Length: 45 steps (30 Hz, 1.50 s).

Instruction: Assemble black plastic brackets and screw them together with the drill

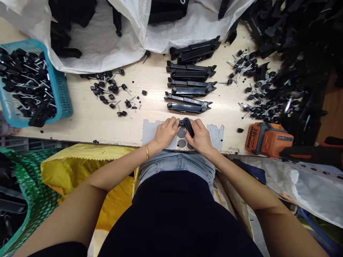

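My left hand [166, 132] and my right hand [200, 137] meet at the near edge of the wooden table [91, 117], over a grey sheet with round dark pads [182, 142]. Both hands are closed on a small black plastic part [188, 126], held between them just above the sheet. The left fingers pinch its left end; the right hand wraps its lower end. A gold bangle sits on my left wrist. Beyond the hands lies a row of several long black plastic arms [189, 85], stacked side by side.
A blue basket [63, 96] of black-headed pins stands at far left. Loose pins [109, 91] lie left of centre, more pins and black parts [257, 89] at right. An orange 20V battery tool [268, 139] lies at the right edge. White bags [107, 43] hold black parts behind.
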{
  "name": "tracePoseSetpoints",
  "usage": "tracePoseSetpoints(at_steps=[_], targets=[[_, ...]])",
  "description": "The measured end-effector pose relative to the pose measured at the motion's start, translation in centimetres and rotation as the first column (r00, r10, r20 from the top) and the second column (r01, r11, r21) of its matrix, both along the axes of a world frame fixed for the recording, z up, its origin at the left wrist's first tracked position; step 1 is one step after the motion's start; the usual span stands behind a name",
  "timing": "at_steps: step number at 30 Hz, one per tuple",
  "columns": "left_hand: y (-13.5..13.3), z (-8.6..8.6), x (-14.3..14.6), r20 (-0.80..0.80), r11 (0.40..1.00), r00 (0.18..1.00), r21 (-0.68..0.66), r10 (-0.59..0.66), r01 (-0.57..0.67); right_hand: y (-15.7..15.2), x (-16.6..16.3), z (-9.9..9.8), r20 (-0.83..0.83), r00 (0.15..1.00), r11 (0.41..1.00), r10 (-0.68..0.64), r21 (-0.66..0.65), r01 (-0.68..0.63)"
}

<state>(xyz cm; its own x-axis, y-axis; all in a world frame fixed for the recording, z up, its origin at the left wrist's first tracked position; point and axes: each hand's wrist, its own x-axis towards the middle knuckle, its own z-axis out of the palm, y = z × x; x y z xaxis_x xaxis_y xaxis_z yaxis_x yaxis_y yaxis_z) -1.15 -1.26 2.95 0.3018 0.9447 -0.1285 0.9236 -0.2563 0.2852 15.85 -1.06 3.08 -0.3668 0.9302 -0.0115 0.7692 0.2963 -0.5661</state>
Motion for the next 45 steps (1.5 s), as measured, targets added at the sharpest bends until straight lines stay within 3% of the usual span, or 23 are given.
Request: tracePoseSetpoints(at_steps=[6,12,17,21,22,26,31,37,42,45], targets=[[0.3,-0.6,-0.3,0.005,0.997,1.0,0.073,-0.016,0.015,0.0,0.0,-0.2,0.015,1.0,1.0,0.015,0.017,-0.015],[1.8,-1.8,-1.7,0.126,0.963,0.964,0.166,-0.234,0.212,0.0,0.2,-0.5,0.026,0.999,0.999,0.038,0.027,-0.038],[1.0,-1.7,0.3,0.19,0.976,0.982,0.21,0.016,-0.057,0.0,0.2,-0.5,0.023,0.999,0.998,0.036,0.055,-0.037],[1.2,-1.7,0.3,0.217,0.978,0.965,0.175,-0.15,0.113,0.0,0.1,-0.5,0.037,0.999,0.998,0.033,0.054,-0.035],[1.2,-1.7,0.3,0.226,0.979,0.963,0.177,-0.144,0.105,0.0,0.0,-0.5,0.041,0.999,0.998,0.031,0.057,-0.033],[0.7,-1.9,1.2,0.308,0.978,0.949,0.165,0.073,-0.129,-0.1,-0.1,-0.5,0.019,0.999,0.996,0.039,0.075,-0.04],[0.9,-2.0,1.3,0.315,0.996,0.949,0.091,-0.009,-0.021,-0.1,0.0,-0.3,0.004,0.999,0.998,0.038,0.041,-0.038],[0.9,-2.2,1.3,0.356,0.99,0.929,0.053,0.101,-0.128,0.1,-0.2,-0.4,0.016,1.0,0.999,0.027,0.021,-0.027],[0.8,-2.3,1.3,0.408,0.99,0.91,0.082,0.071,-0.113,-0.4,-0.4,0.0,0.037,0.999,1.0,0.002,0.008,-0.002],[0.9,-2.1,1.2,0.393,0.985,0.917,0.121,0.069,-0.126,0.0,0.4,0.9,-0.05,0.998,0.996,0.046,-0.075,-0.05]])
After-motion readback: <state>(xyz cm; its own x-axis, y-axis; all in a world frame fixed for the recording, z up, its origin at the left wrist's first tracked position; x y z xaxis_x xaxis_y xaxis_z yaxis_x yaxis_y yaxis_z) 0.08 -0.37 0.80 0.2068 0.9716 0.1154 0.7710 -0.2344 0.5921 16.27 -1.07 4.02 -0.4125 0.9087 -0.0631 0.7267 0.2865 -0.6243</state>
